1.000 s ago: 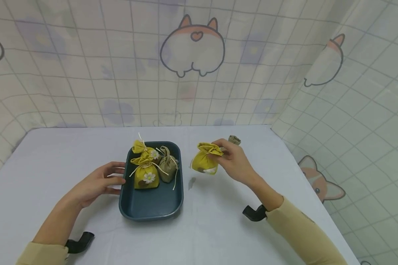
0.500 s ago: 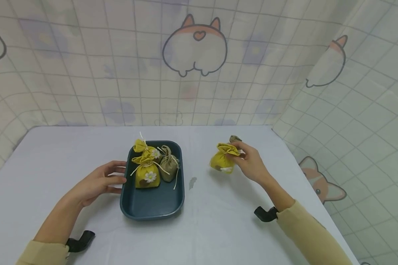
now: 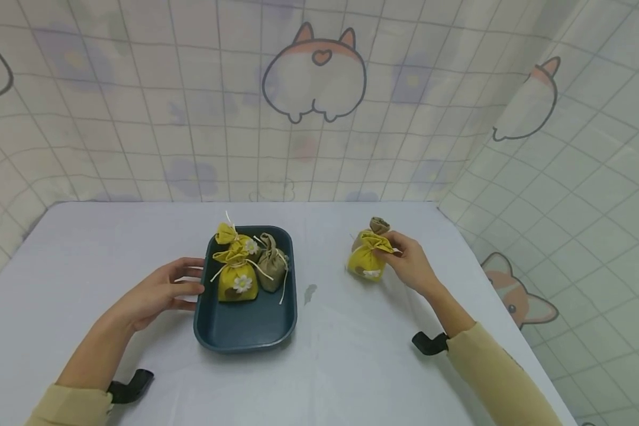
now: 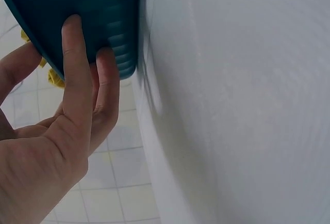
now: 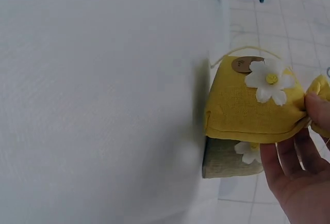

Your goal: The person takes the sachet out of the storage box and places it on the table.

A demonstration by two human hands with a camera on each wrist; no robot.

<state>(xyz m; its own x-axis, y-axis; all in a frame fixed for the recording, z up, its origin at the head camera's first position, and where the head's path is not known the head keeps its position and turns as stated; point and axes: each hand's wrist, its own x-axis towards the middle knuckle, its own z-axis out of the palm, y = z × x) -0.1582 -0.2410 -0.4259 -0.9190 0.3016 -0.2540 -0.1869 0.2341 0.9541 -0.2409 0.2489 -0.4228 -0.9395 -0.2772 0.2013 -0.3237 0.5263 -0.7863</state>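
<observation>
My right hand [image 3: 412, 260] pinches the gathered neck of a yellow drawstring pouch [image 3: 364, 263] with a white flower. In the right wrist view this pouch [image 5: 247, 102] stands upright, its base at or very near the tabletop. An olive pouch [image 3: 379, 224] sits right behind it, partly hidden. To the left, the fingers of my left hand [image 3: 162, 293] touch the outer side of a dark teal tray [image 3: 245, 331], fairly straight in the left wrist view. Inside the tray's far half are two yellow pouches, a front one [image 3: 238, 284] and a back one [image 3: 226, 235], and an olive pouch [image 3: 270, 269].
A white cloth [image 3: 341, 355] covers the table, with a grey mark [image 3: 309, 293] right of the tray. A gridded curtain [image 3: 202, 118] with cartoon prints hangs behind and at the sides. Black curved pieces [image 3: 430, 343] stick out at both cuffs.
My right hand has carried the yellow pouch rightward, away from the tray, to just in front of the olive pouch. The left hand stays against the tray.
</observation>
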